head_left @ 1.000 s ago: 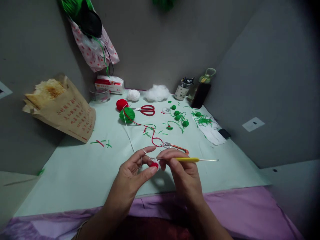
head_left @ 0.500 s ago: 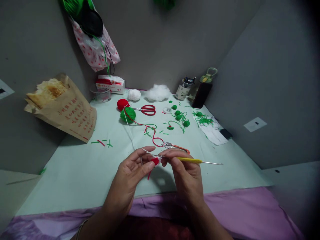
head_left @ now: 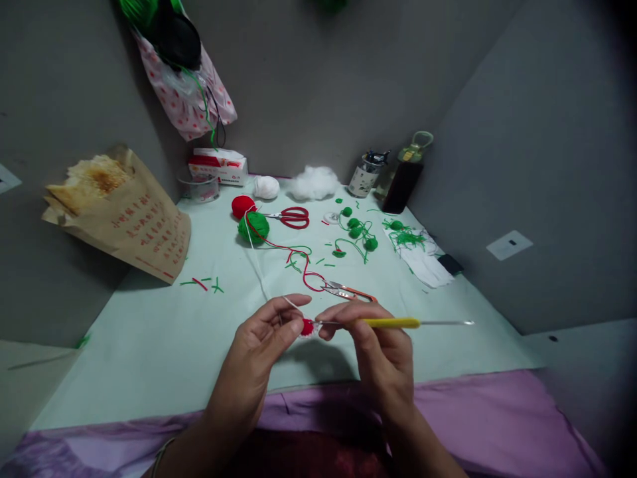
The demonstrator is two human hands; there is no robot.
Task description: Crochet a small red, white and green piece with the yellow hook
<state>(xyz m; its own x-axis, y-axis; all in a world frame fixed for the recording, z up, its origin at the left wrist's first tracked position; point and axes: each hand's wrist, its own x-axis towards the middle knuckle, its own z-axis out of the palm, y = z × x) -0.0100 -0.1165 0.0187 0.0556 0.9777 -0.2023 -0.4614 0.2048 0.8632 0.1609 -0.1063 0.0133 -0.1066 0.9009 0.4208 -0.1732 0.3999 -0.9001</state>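
Note:
Between thumb and fingers, my left hand [head_left: 263,338] pinches a small red-and-white crochet piece [head_left: 307,327]. White yarn [head_left: 257,265] runs over its raised forefinger from the back of the table. My right hand [head_left: 378,345] grips a crochet hook [head_left: 391,323] by its yellow handle. The hook's thin metal end reaches left to the crochet piece; whether it sits inside a stitch is too small to tell. Just beyond my right hand lie orange-handled thread snips [head_left: 348,291], partly hidden by the fingers.
Red [head_left: 243,206] and green yarn balls [head_left: 253,228], red-handled scissors [head_left: 293,218] and white stuffing [head_left: 313,182] lie toward the back. Small green crochet balls [head_left: 354,229] are at right, near a bottle [head_left: 404,176]. A paper bag with flatbread [head_left: 134,226] stands left.
My right hand and the hook have shifted a little to the right, and the hook lies flatter. The crochet piece has turned in my left hand, and its red tail no longer shows.

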